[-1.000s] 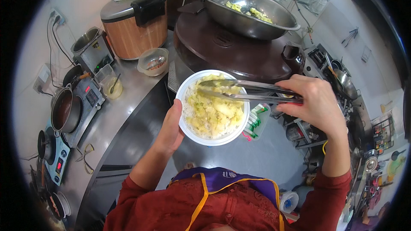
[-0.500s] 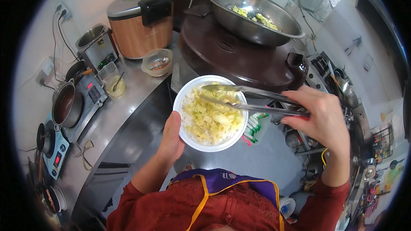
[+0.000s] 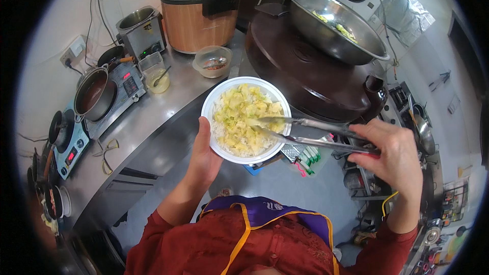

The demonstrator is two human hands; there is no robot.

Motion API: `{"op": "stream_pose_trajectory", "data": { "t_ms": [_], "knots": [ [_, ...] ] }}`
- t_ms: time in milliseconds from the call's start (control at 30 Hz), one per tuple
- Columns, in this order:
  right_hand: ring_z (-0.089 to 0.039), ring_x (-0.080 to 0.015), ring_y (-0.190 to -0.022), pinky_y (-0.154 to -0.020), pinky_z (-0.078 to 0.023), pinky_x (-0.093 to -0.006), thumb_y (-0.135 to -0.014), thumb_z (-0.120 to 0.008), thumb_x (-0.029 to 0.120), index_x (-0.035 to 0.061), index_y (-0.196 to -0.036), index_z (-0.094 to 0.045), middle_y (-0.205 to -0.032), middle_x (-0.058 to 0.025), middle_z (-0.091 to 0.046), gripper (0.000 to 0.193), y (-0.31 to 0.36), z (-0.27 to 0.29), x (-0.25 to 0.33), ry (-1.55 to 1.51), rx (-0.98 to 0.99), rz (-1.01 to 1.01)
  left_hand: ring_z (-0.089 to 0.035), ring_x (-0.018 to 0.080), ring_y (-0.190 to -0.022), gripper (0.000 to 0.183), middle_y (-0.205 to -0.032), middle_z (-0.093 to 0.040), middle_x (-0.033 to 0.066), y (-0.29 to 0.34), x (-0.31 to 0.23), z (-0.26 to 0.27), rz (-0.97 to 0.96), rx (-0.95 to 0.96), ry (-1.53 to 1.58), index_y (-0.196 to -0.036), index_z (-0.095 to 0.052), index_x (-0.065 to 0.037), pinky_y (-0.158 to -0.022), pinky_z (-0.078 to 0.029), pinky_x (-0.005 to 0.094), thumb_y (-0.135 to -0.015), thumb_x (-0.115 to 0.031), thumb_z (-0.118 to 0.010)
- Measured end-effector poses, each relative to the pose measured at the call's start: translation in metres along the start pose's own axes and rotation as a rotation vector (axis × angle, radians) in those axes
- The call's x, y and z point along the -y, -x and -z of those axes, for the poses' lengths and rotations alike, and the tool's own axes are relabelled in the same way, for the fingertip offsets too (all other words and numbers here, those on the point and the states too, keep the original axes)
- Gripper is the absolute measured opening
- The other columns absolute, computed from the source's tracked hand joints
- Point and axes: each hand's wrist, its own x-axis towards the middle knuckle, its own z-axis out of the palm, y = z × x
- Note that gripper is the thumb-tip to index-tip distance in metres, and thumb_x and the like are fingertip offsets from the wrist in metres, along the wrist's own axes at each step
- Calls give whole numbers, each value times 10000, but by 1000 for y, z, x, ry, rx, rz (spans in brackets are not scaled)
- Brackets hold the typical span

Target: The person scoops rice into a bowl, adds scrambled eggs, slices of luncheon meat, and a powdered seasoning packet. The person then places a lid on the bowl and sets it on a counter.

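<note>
A round white bowl (image 3: 210,135) rests in my left hand (image 3: 205,157), which grips its left side with the thumb at the rim. White rice (image 3: 219,137) fills it, with chopped yellow-green cabbage (image 3: 244,109) spread on top. Between the thumb and fingers of my right hand (image 3: 389,155) is a pair of metal tongs (image 3: 326,135). The tips of the tongs are apart and reach over the bowl's right rim to the cabbage. Beyond, a large steel basin (image 3: 326,30) with a little cabbage left inside sits on a big dark brown lid (image 3: 300,71).
Along the left counter (image 3: 137,127) stand a wood-patterned rice cooker (image 3: 198,23), a small plastic bowl with a spoon (image 3: 213,62), a tub of yellowish sauce (image 3: 157,77), a pot (image 3: 95,97) on an induction cooker and loose scissors (image 3: 106,154). Green-capped items lie in a bin (image 3: 310,159) below.
The view has shifted, so the counter and basin appear farther right. The tongs have moved toward the bowl's lower right, and the cabbage is spread more over the upper part of the rice.
</note>
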Motion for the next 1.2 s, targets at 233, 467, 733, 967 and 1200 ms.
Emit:
{"op": "stream_pose_trajectory", "data": {
  "t_ms": [233,467,733,967,1200],
  "knots": [
    [-570,-289,-616,-552,-449,-344,-576,-795,149,19,-968,-666,-749,-101,-590,433,-4,-16,13,-74,-12,41,-305,247,-1378,705,-1502,-293,126,3,-4,1,-24,11,0,-1468,-210,-44,-1132,-261,391,-980,-548,-282],
    [-557,-280,-609,-550,-442,-326,-565,-792,128,-6,-980,-656,-765,-119,-591,457,-8,-8,3,-11,21,-2,-316,246,-1373,697,-1495,-304,131,6,-8,6,-33,3,-48,-1465,-211,-36,-1131,-261,390,-985,-536,-285],
    [-556,-268,-595,-547,-440,-322,-566,-792,112,-8,-984,-656,-763,-112,-589,456,-12,-8,4,-38,-22,20,-421,223,-1301,624,-1422,-412,132,2,-6,1,-75,-63,25,-1415,-305,8,-1088,-327,368,-1000,-456,-356],
    [-579,-247,-646,-579,-447,-300,-624,-776,126,-44,-977,-648,-760,-130,-603,412,-15,8,0,-174,-47,-29,-315,242,-1373,674,-1498,-299,129,-2,-9,7,-24,-5,-47,-1462,-222,-39,-1129,-260,385,-993,-521,-269],
    [-556,-242,-581,-535,-433,-322,-635,-793,196,5,-988,-664,-754,-95,-588,421,-36,-18,17,-117,4,72,-321,244,-1367,685,-1491,-311,130,-3,-10,7,8,1,-51,-1458,-231,-34,-1119,-273,387,-989,-532,-255]
  ]
}}
